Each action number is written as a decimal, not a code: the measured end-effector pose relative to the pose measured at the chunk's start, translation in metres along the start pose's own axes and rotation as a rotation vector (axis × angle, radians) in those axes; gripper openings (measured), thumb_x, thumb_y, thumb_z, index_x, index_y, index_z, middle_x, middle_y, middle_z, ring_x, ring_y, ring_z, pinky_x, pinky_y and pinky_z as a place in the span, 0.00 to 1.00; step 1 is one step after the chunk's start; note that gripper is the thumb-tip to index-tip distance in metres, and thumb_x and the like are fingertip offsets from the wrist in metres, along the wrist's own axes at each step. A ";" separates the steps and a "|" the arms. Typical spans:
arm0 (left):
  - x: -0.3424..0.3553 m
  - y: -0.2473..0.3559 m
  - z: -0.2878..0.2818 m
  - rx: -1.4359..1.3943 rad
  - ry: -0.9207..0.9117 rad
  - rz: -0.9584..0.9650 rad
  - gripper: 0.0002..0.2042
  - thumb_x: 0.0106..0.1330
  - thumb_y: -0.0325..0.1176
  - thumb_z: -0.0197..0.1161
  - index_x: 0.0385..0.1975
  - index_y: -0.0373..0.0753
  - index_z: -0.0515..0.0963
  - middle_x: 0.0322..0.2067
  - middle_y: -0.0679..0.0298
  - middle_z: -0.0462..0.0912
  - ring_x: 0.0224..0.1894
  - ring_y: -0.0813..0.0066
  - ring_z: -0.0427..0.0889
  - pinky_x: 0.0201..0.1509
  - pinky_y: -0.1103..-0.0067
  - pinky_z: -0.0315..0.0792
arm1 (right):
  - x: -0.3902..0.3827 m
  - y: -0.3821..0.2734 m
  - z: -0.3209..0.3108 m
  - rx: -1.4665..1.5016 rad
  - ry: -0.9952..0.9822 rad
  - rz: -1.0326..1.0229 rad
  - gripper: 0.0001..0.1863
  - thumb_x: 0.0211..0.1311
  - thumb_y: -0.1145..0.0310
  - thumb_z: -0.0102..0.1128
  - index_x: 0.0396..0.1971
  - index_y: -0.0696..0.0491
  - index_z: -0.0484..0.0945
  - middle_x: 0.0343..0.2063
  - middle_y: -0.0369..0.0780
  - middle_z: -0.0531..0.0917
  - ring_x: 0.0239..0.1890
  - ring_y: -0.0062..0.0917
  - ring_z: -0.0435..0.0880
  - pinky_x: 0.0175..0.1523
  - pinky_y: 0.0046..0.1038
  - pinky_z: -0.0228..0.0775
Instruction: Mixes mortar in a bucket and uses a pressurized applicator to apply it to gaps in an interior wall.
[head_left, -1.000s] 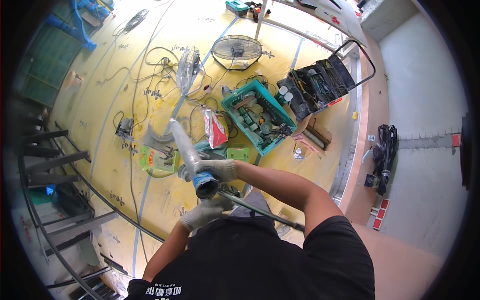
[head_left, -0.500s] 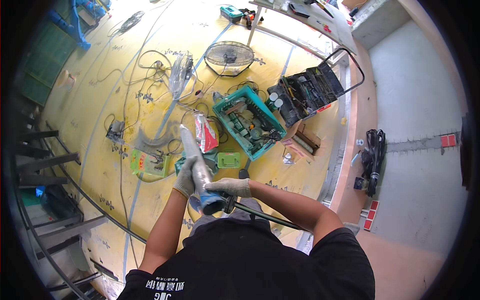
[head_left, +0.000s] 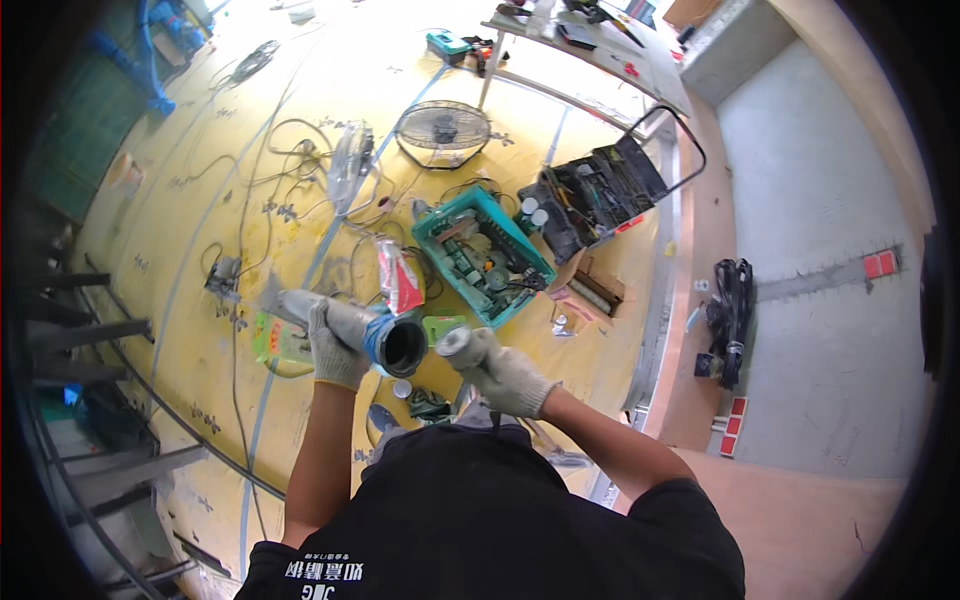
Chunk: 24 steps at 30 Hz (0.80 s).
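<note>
My left hand [head_left: 336, 350], in a pale knitted glove, grips a long grey tapered tube [head_left: 350, 320]. Blue wrapping [head_left: 378, 334] rings its wide end, and that dark round mouth faces me and to the right. My right hand [head_left: 508, 380], gloved too, is closed around a short grey cylindrical piece [head_left: 460, 346] with a round face. A gap separates this piece from the tube's mouth; whether a rod runs back from it is hard to see. Beneath the hands, a light green case [head_left: 443, 328] is partly covered. A red and white bag [head_left: 401, 278] lies just beyond the tube.
A green crate [head_left: 518, 238] full of tools and bottles stands ahead, beside an open black toolbox [head_left: 600, 190]. Farther off are a floor fan [head_left: 443, 125] and loose cables. Dark metal bars [head_left: 90, 335] rise at left; a black cable bundle [head_left: 733, 315] lies at right.
The tube has swung to the left, and its mouth has turned toward the right. My right hand has come away from the tube, with the grey cylindrical piece now showing in it.
</note>
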<state>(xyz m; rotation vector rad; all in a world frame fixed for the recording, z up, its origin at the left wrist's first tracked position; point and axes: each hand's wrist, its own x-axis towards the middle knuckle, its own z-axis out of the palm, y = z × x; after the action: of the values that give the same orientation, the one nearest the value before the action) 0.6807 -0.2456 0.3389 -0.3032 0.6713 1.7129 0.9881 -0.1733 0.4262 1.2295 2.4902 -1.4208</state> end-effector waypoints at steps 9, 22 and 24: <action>-0.092 -0.001 0.103 -0.076 -0.034 -0.052 0.30 0.65 0.60 0.63 0.49 0.34 0.76 0.40 0.52 0.85 0.43 0.55 0.86 0.54 0.59 0.81 | -0.037 -0.002 -0.022 0.281 0.168 -0.135 0.16 0.71 0.70 0.57 0.55 0.58 0.73 0.41 0.47 0.86 0.42 0.41 0.88 0.46 0.39 0.78; -0.217 0.015 0.187 -0.296 -0.035 -0.097 0.28 0.67 0.59 0.65 0.48 0.36 0.76 0.42 0.55 0.83 0.45 0.62 0.85 0.55 0.68 0.81 | -0.043 0.005 -0.021 0.333 0.039 -0.055 0.13 0.72 0.66 0.53 0.48 0.59 0.73 0.25 0.42 0.81 0.25 0.29 0.82 0.31 0.31 0.72; -0.214 0.017 0.181 -0.357 -0.055 -0.086 0.28 0.67 0.58 0.65 0.48 0.35 0.76 0.41 0.55 0.83 0.44 0.62 0.85 0.55 0.68 0.81 | -0.041 -0.010 -0.026 0.329 0.005 -0.024 0.13 0.72 0.66 0.53 0.48 0.59 0.72 0.25 0.42 0.81 0.26 0.28 0.82 0.31 0.31 0.71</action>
<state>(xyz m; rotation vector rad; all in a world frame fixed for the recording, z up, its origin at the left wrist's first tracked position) 0.7469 -0.3143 0.6035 -0.5244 0.3042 1.7473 1.0188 -0.1826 0.4639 1.2496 2.3466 -1.8931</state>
